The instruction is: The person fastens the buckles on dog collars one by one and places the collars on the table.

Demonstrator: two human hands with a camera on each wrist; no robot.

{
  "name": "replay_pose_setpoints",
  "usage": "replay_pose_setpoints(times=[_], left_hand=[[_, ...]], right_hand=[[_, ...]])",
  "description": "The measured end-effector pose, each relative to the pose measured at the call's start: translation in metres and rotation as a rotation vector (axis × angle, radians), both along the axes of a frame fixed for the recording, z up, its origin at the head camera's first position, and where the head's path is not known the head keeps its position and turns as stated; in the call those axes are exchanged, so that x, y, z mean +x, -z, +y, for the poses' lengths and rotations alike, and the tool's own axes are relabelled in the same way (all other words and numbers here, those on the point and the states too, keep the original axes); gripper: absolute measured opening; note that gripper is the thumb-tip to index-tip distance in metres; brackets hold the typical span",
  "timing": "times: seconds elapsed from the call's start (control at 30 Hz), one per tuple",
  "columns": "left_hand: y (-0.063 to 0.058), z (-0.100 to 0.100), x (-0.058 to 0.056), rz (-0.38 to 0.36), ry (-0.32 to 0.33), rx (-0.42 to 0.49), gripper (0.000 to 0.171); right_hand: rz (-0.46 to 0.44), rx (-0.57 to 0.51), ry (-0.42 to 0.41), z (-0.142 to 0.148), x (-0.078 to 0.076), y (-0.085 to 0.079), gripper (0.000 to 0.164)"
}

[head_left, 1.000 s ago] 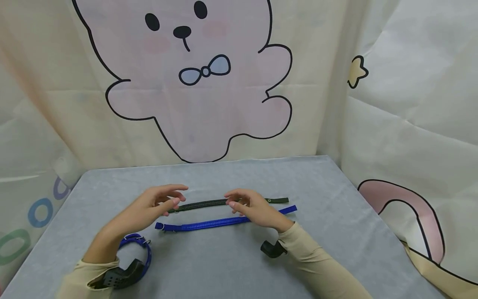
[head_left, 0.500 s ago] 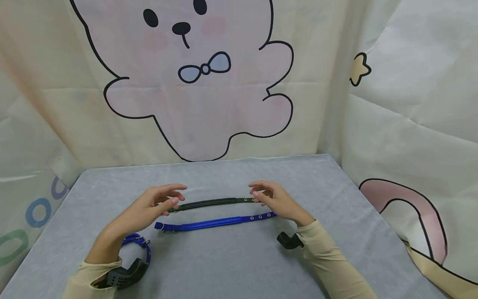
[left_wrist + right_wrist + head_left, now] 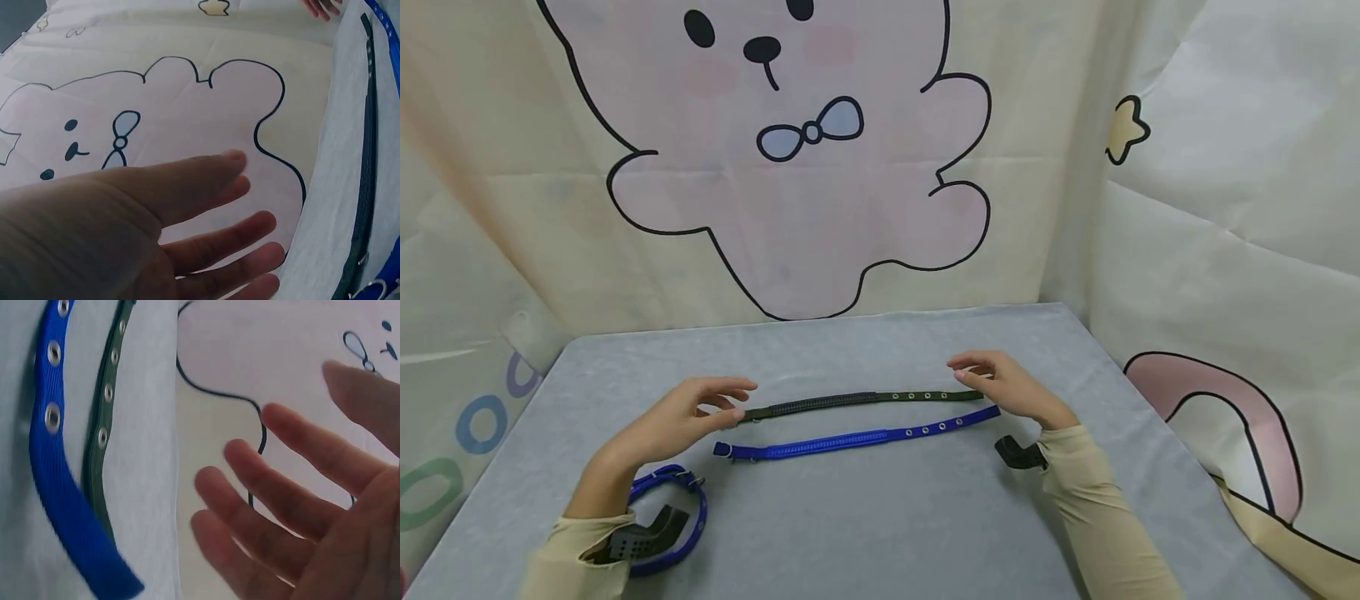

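Two collars lie stretched out side by side on the table: a dark green collar point(image 3: 831, 402) at the back and a blue collar point(image 3: 850, 440) in front of it. Metal eyelets line their right parts, and a ring shows at the blue one's left end. My left hand point(image 3: 688, 417) hovers by the left ends with relaxed fingers, holding nothing. Over the right ends my right hand point(image 3: 1011, 387) is held with loosely spread fingers, also holding nothing. A second blue collar point(image 3: 700, 521), buckled into a loop, lies beneath my left wrist and is partly hidden by it.
A grey cloth covers the table point(image 3: 865, 525). Behind it hangs a curtain point(image 3: 1030, 250) with a cartoon bear, and another printed curtain point(image 3: 1225, 208) runs along the right side. Black wrist cameras sit at both cuffs.
My right hand has moved right along the two collars, uncovering their eyelets. My left hand has shifted slightly left. The collars stay on the table.
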State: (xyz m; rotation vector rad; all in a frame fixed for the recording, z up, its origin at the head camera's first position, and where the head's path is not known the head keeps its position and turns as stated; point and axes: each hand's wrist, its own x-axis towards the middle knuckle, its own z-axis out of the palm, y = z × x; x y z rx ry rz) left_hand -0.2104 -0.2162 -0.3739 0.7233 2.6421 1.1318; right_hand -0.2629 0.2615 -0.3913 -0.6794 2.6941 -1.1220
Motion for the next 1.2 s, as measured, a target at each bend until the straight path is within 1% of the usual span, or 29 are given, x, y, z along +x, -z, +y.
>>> replay_pose_setpoints(times=[0.13, 0.27, 0.47, 0.57, 0.73, 0.87, 0.97, 1.1, 1.2], left_hand=[[0.004, -0.008, -0.003, -0.03, 0.034, -0.033, 0.043], [0.006, -0.012, -0.007, -0.061, 0.052, -0.054, 0.043], [0.011, -0.008, -0.012, -0.071, 0.077, -0.095, 0.043], [0.014, -0.005, -0.015, -0.068, 0.083, -0.137, 0.043], [0.018, -0.001, -0.016, -0.078, 0.082, -0.173, 0.042], [0.023, 0.001, -0.017, -0.091, 0.093, -0.165, 0.041], [0.028, 0.003, -0.016, -0.115, 0.091, -0.175, 0.042], [0.032, 0.005, -0.013, -0.16, 0.065, -0.209, 0.042], [0.033, 0.005, -0.012, -0.179, 0.054, -0.228, 0.041]], right_hand=[[-0.047, 0.056, -0.023, 0.005, -0.004, 0.002, 0.038], [-0.073, 0.104, -0.062, 0.009, -0.006, 0.002, 0.039], [-0.094, 0.167, -0.067, 0.016, -0.007, 0.001, 0.039], [-0.098, 0.191, -0.075, 0.017, -0.007, 0.0, 0.037], [-0.11, 0.222, -0.078, 0.016, -0.006, 0.001, 0.035], [-0.146, 0.223, -0.063, 0.016, -0.007, 0.005, 0.032], [-0.186, 0.22, -0.057, 0.016, -0.006, 0.01, 0.029], [-0.185, 0.244, -0.058, 0.015, -0.005, 0.015, 0.027], [-0.175, 0.268, -0.072, 0.01, -0.004, 0.017, 0.026]])
